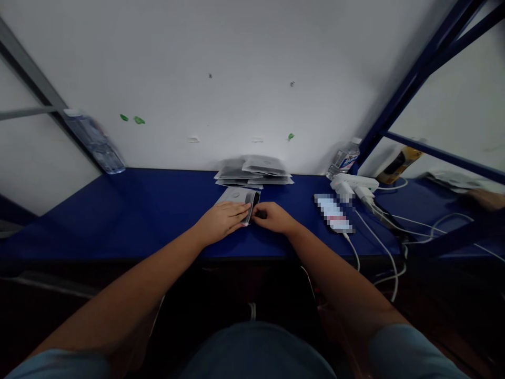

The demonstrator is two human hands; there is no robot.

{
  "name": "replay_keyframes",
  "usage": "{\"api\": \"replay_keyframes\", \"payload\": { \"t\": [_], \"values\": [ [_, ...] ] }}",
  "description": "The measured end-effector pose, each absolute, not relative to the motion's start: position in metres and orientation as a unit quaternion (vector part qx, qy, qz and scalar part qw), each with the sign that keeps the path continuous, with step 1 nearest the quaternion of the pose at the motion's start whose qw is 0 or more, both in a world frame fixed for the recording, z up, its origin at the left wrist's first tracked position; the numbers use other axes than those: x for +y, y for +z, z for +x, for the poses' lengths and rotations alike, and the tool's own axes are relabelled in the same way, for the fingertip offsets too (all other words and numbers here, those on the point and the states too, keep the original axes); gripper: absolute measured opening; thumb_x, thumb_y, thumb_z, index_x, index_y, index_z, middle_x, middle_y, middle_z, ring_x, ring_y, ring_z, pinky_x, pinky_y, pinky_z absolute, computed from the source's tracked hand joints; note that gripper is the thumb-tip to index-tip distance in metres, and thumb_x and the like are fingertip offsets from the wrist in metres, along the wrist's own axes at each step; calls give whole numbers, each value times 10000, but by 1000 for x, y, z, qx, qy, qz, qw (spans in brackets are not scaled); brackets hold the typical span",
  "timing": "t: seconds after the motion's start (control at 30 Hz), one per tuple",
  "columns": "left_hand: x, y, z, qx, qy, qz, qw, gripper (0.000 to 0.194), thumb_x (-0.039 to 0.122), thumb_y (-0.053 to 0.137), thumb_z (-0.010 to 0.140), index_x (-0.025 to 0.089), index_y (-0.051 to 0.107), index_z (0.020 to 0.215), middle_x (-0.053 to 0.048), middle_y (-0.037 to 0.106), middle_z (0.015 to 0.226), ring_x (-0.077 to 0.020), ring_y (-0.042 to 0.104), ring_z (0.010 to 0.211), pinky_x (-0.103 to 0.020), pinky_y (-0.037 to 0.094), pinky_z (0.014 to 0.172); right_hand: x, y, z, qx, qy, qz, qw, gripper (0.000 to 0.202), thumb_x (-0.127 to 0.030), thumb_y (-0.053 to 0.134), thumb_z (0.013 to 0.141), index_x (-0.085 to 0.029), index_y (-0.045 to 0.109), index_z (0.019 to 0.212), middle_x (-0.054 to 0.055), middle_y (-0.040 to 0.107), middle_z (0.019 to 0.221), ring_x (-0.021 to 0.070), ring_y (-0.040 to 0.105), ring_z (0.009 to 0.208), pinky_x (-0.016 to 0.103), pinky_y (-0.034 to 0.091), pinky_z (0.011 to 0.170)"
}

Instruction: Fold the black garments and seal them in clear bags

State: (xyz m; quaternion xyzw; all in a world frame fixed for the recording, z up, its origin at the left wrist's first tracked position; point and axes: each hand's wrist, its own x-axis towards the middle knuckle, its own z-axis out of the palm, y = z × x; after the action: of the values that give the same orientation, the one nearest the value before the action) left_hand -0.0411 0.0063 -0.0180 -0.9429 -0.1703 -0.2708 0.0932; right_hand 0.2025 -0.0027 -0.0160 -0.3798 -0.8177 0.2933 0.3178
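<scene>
A flat grey-and-white packet lies on the blue desk, with a dark strip along its right side. My left hand rests across the packet's near part, fingers stretched out flat on it. At the packet's right edge, my right hand is closed, thumb and fingertips pinched against the edge. A dark patch shows inside its curled fingers; I cannot tell whether it is an object or shadow. Just behind the packet, against the wall, several similar packets lie in an overlapping pile.
To the right lie a phone with a cable and a white power strip with plugs. Bottles stand at the back left and back right. Beyond the blue frame, another person's hand is near more packets.
</scene>
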Motion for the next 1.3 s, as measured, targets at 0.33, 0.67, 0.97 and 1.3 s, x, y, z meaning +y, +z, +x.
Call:
{"api": "replay_keyframes", "payload": {
  "t": [0.33, 0.67, 0.97, 1.3],
  "values": [
    [3, -18, -40, -220, -322, -918, 75, 315, 289, 471, 1065, 224, 697, 1275, -76, 706, 1324, -211, 646, 1268, -430, 547, 1044, -19, -12, 187, -864, 123, -320, 370, 102, -353, 627, 947, -256, 663, 945, 85, 701, 975, 243, 628, 943, 399, 494, 898],
    [-3, -13, -39, -198, -364, -906, 81, 272, 265, 481, 1050, 203, 745, 1072, -66, 776, 1158, -193, 732, 1084, -390, 606, 930, -21, -13, 186, -869, 105, -318, 364, 176, -368, 537, 997, -267, 653, 909, 82, 689, 930, 238, 618, 918, 390, 495, 872],
    [-11, -14, -38, -180, -416, -887, 88, 195, 172, 535, 1011, 187, 727, 1040, -71, 776, 1144, -177, 736, 1060, -367, 614, 938, -17, -17, 187, -876, 81, -334, 339, 114, -270, 558, 964, -255, 604, 861, 65, 662, 889, 220, 591, 861, 341, 469, 791],
    [-6, -11, -35, -191, -415, -887, 73, 230, 189, 573, 995, 183, 702, 1185, -112, 743, 1210, -233, 695, 1159, -437, 578, 1007, -13, -21, 189, -877, -63, -259, 400, 165, -267, 503, 1025, -233, 611, 905, 59, 655, 843, 199, 581, 789, 335, 483, 736]
  ]
}}
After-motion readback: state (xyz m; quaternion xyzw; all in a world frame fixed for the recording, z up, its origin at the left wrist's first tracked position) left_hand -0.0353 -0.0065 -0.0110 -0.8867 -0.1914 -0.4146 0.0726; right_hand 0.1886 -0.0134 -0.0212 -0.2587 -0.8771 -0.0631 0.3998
